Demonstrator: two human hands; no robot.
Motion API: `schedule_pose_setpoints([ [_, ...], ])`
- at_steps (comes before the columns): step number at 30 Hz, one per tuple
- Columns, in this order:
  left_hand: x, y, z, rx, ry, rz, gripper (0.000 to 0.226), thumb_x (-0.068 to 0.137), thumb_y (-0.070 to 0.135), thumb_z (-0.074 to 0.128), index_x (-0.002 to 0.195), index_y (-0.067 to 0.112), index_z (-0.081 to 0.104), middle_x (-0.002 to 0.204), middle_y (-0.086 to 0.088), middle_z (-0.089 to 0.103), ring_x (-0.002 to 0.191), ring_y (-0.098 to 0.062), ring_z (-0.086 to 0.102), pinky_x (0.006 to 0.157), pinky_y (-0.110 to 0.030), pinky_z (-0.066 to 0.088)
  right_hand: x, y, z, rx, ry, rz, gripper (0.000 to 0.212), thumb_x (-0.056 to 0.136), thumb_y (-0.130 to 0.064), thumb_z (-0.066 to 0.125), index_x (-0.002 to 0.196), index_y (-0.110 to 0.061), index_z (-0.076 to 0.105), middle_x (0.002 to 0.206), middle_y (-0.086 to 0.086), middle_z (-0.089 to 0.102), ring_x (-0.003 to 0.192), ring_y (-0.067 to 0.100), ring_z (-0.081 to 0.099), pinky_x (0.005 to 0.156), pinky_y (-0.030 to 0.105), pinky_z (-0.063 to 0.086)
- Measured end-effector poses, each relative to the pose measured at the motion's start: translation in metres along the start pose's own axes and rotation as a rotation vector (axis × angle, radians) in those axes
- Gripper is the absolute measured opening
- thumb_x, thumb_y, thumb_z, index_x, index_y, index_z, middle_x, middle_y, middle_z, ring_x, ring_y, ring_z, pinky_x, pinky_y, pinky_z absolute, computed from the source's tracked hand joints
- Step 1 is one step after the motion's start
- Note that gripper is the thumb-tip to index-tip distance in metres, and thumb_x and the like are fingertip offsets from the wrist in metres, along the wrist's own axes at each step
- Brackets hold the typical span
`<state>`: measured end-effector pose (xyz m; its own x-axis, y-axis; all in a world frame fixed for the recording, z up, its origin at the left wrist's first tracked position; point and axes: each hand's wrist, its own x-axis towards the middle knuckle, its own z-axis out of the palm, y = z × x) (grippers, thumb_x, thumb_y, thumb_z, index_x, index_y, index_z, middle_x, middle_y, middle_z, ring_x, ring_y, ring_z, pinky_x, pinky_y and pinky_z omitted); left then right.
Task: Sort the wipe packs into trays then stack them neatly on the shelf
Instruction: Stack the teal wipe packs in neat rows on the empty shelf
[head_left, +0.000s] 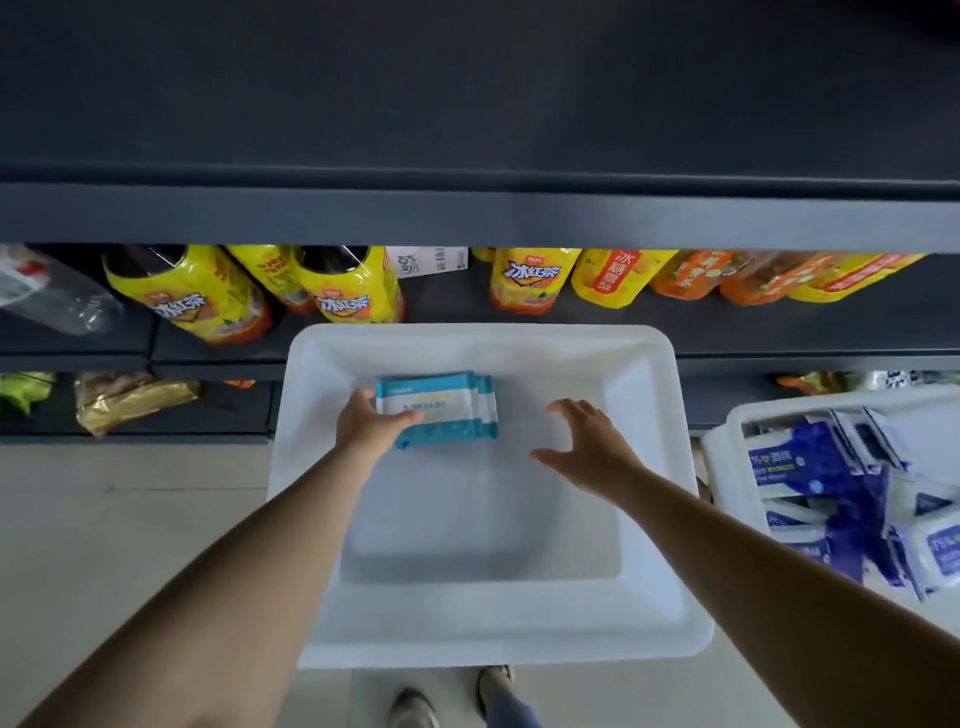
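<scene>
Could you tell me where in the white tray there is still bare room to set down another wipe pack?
The white tray is bare right of the teal wipe packs, under the open right hand, and across its near half. The left hand holds the packs at far left. The second tray of blue packs is crowded.

The frame's right edge cuts off the second tray (737, 415) of blue packs (831, 467).

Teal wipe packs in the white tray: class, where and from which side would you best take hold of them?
Probably by the two short ends, from above: the teal wipe packs lie flat, the left hand already grips the left end, and the open right hand faces the free right end.
</scene>
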<state>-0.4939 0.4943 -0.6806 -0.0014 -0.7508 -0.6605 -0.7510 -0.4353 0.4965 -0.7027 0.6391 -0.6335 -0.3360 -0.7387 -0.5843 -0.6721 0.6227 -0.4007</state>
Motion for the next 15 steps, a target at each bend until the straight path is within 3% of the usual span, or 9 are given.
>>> schedule_pose_setpoints([
  [5,0.024,-0.006,0.010,-0.046,0.009,-0.044,0.062,0.058,0.030,0.088,0.107,0.007,0.058,0.103,-0.007,0.066,0.092,-0.025,0.065,0.075,-0.037,0.055,0.021,0.005,0.011,0.015,-0.020,0.004,0.060,0.085,-0.042,0.067,0.135,-0.023,0.043,0.140,0.000,0.045,0.127,0.018,0.042,0.102,0.032,0.040],
  [10,0.027,-0.010,0.016,-0.044,-0.048,-0.070,0.046,0.063,0.027,0.087,0.100,0.006,0.068,0.096,-0.007,0.068,0.083,-0.022,0.066,0.060,-0.027,0.050,0.036,0.005,0.015,0.054,-0.039,0.023,0.059,0.085,-0.040,0.068,0.135,-0.022,0.043,0.139,0.002,0.046,0.125,0.020,0.044,0.100,0.033,0.042],
  [15,0.019,-0.022,0.013,-0.200,-0.122,-0.113,0.032,0.070,0.020,0.083,0.096,0.005,0.072,0.092,-0.010,0.070,0.076,-0.018,0.063,0.060,-0.021,0.046,0.053,-0.002,0.016,0.274,-0.062,0.163,0.055,0.084,-0.035,0.070,0.131,-0.020,0.045,0.131,0.003,0.051,0.112,0.018,0.051,0.082,0.026,0.044],
])
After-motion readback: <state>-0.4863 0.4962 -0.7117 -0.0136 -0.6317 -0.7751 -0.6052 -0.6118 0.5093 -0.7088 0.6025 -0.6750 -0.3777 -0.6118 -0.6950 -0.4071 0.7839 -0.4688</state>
